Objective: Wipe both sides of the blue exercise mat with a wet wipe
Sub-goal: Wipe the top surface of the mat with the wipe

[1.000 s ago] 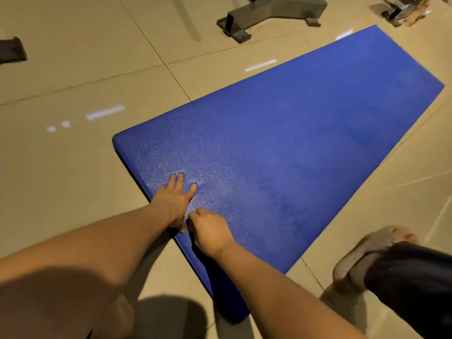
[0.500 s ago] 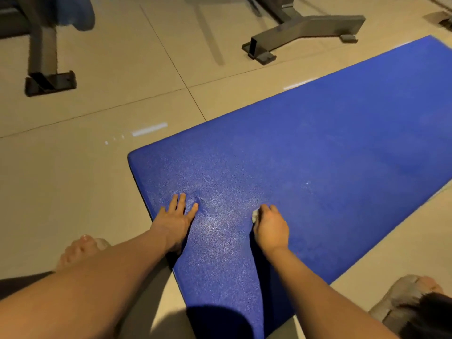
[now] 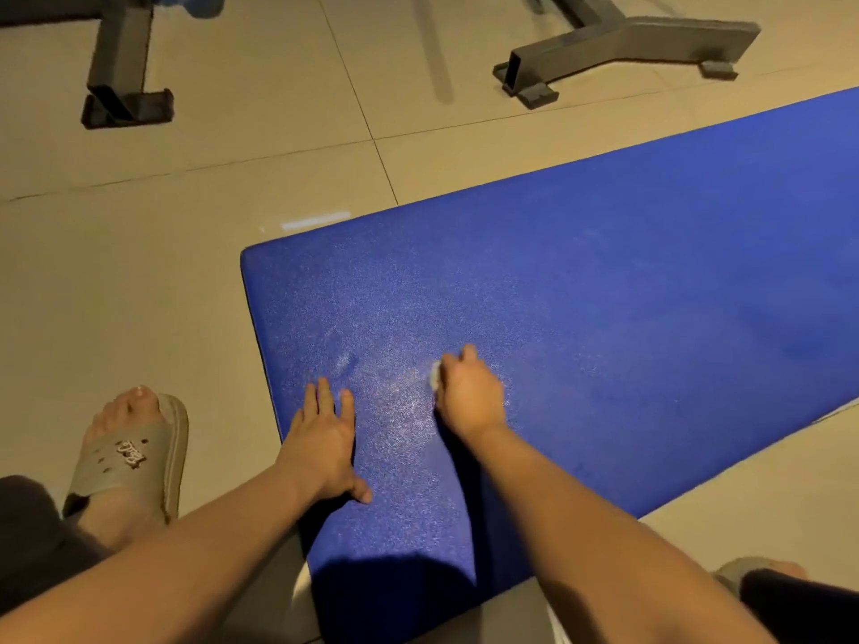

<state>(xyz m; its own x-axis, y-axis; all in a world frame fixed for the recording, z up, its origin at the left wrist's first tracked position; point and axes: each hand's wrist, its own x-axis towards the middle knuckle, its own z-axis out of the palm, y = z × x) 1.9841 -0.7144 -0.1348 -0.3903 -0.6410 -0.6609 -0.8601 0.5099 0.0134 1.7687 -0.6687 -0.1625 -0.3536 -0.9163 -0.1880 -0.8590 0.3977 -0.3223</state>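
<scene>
Mat [image 3: 604,318]: stretched toward 2 o'clock
Right hand [image 3: 469,397]: nearer that run, wipe [image 3: 434,376] grasped
Left hand [image 3: 320,439]: flattened on mat, fingers straight

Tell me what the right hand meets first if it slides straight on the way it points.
The way looks free: the right hand, gripping the wet wipe, seems aimed across bare blue mat toward its far edge, then floor tile.
</scene>
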